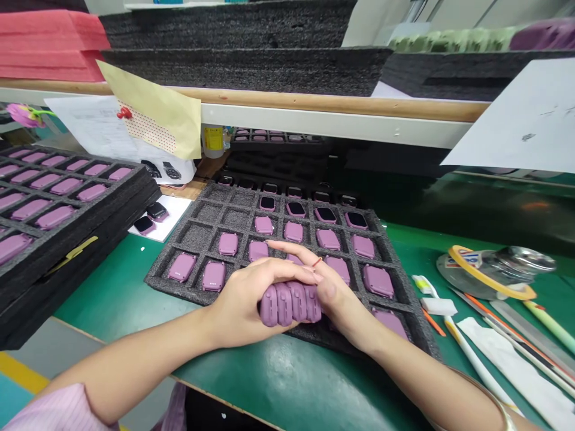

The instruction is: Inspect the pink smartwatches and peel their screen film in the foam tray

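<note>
My left hand (245,302) and my right hand (330,287) press together round a row of several purple watch cases (290,302), held side by side just above the near edge of a dark foam tray (211,206). Both hands are closed on the row, the left from the left end, the right from the right end with its fingers laid over the top. The tray's compartments hold more purple cases (377,280); the back rows show black screens (295,208). Several compartments at the tray's left back are empty.
A stack of foam trays (85,215) filled with purple cases stands at the left. Two watches (150,218) lie on white paper. At the right lie a tape roll (489,272), a toothbrush (431,293), pens and a ruler. A shelf with foam sheets runs overhead.
</note>
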The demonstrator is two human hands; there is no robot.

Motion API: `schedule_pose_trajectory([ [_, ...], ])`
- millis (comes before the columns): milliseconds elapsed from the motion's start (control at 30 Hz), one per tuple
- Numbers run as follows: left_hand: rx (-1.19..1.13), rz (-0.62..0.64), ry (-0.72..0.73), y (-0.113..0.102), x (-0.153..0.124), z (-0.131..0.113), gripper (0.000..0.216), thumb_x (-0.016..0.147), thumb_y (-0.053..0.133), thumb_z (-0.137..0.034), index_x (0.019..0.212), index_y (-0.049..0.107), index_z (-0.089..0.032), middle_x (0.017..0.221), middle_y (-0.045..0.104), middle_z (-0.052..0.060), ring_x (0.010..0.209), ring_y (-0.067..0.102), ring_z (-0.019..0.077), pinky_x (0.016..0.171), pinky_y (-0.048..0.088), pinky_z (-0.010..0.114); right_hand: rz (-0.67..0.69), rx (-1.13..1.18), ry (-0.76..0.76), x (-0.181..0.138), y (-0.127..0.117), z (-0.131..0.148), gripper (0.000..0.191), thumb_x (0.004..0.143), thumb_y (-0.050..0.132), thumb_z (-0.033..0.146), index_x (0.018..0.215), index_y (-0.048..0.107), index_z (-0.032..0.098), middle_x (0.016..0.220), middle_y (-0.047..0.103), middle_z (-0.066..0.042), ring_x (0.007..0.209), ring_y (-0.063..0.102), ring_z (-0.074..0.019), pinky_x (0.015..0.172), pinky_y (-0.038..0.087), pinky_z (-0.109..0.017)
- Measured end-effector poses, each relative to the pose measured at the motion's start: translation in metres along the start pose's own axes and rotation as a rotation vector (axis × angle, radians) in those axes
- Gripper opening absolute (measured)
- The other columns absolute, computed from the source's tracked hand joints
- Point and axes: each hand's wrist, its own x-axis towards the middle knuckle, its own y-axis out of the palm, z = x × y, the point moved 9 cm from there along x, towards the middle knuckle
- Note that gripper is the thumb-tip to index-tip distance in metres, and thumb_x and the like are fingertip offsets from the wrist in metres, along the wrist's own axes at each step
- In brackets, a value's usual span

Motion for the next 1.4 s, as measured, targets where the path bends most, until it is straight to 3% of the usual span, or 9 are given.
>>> schedule_pose_trajectory([
  [167, 0.045, -0.024, 0.099, 0.0, -0.003, -0.002, 0.055, 0.092, 0.067, -0.039, 0.142, 0.05, -0.025, 0.145, 0.054, 0.014, 0.14, 0.046, 0.0288, 0.117, 0.038, 0.047, -0.165, -0.281, -0.076, -0.002, -0.005, 0.018, 0.105, 0.058, 0.093, 0.052, 0.147, 0.044, 0.025, 0.151, 0.053, -0.014, 0.132, 0.059, -0.0332, 0.106, 0.055, -0.047],
  [300, -0.223, -0.045, -0.279, 0.0, -0.007, 0.024, 0.121, 0.064, 0.092, -0.038, 0.159, 0.016, -0.038, 0.165, 0.022, 0.014, 0.152, 0.023, 0.0385, 0.12, 0.03, 0.057, -0.234, -0.455, -0.287, -0.01, -0.004, 0.038, 0.109, 0.072, 0.088, 0.028, 0.159, 0.023, 0.033, 0.12, 0.074, -0.006, 0.109, 0.073, -0.0257, 0.099, 0.06, -0.043],
  [433, -0.825, 0.01, -0.733, 0.028, -0.019, 0.042, 0.094, 0.066, 0.089, -0.05, 0.145, 0.048, -0.021, 0.14, 0.056, 0.018, 0.133, 0.053, 0.0371, 0.107, 0.045, 0.052, -0.158, -0.792, -0.504, -0.017, 0.014, 0.05, 0.098, 0.088, 0.071, 0.018, 0.162, 0.009, 0.039, 0.134, 0.068, -0.005, 0.123, 0.066, -0.0249, 0.105, 0.056, -0.046],
  [567, -1.126, -0.062, -0.91, 0.041, -0.025, 0.051, 0.063, 0.068, 0.089, -0.046, 0.119, 0.067, -0.015, 0.103, 0.074, 0.012, 0.095, 0.072, 0.0244, 0.088, 0.055, 0.037, -0.094, -0.874, -0.423, -0.016, 0.018, 0.052, 0.093, 0.085, 0.072, 0.015, 0.16, 0.021, 0.032, 0.138, 0.064, -0.008, 0.124, 0.065, -0.0244, 0.105, 0.056, -0.044],
  [700, -1.313, -0.124, -0.932, 0.042, -0.026, 0.054, 0.056, 0.068, 0.088, -0.05, 0.104, 0.075, -0.01, 0.101, 0.077, 0.014, 0.091, 0.074, 0.0229, 0.082, 0.056, 0.03, -0.191, -0.813, -0.425, -0.02, 0.003, 0.078, 0.046, 0.079, 0.078, 0.017, 0.119, 0.06, 0.029, 0.124, 0.072, -0.004, 0.114, 0.071, -0.0213, 0.098, 0.06, -0.035],
  [833, -1.384, -0.159, -0.92, 0.039, -0.026, 0.054, 0.046, 0.067, 0.09, -0.046, 0.093, 0.077, -0.01, 0.091, 0.078, 0.011, 0.088, 0.075, 0.0211, 0.082, 0.058, 0.028, -0.181, -0.819, -0.452, -0.019, 0.001, 0.093, 0.015, 0.08, 0.078, 0.016, 0.084, 0.066, 0.025, 0.115, 0.076, -0.003, 0.102, 0.074, -0.018, 0.091, 0.061, -0.03],
  [1033, -1.399, -0.184, -0.945, 0.039, -0.03, 0.06, 0.041, 0.067, 0.091, -0.04, 0.093, 0.078, -0.011, 0.083, 0.078, 0.007, 0.075, 0.073, 0.0137, 0.067, 0.056, 0.018, -0.231, -0.73, -0.445, -0.015, -0.006, 0.09, 0.008, 0.081, 0.079, 0.022, 0.077, 0.072, 0.025, 0.107, 0.079, -0.003, 0.093, 0.076, -0.0191, 0.087, 0.062, -0.032],
  [1267, -1.444, -0.061, -0.842, 0.041, -0.026, 0.055, 0.044, 0.074, 0.085, -0.046, 0.101, 0.078, -0.011, 0.106, 0.078, 0.015, 0.091, 0.077, 0.0221, 0.058, 0.05, 0.014, -0.574, -0.472, -0.636, -0.042, -0.027, 0.107, 0.014, 0.09, 0.069, 0.016, 0.081, 0.068, 0.026, 0.082, 0.075, 0.002, 0.081, 0.074, -0.0123, 0.078, 0.062, -0.024],
  [1400, -1.505, -0.042, -0.77, 0.039, -0.022, 0.051, 0.042, 0.077, 0.083, -0.043, 0.105, 0.077, -0.012, 0.106, 0.078, 0.016, 0.091, 0.077, 0.0225, 0.058, 0.05, 0.015, -0.43, -0.525, -0.579, -0.036, -0.015, 0.098, 0.023, 0.084, 0.079, 0.025, 0.104, 0.067, 0.027, 0.107, 0.075, -0.003, 0.105, 0.073, -0.0187, 0.093, 0.062, -0.031],
])
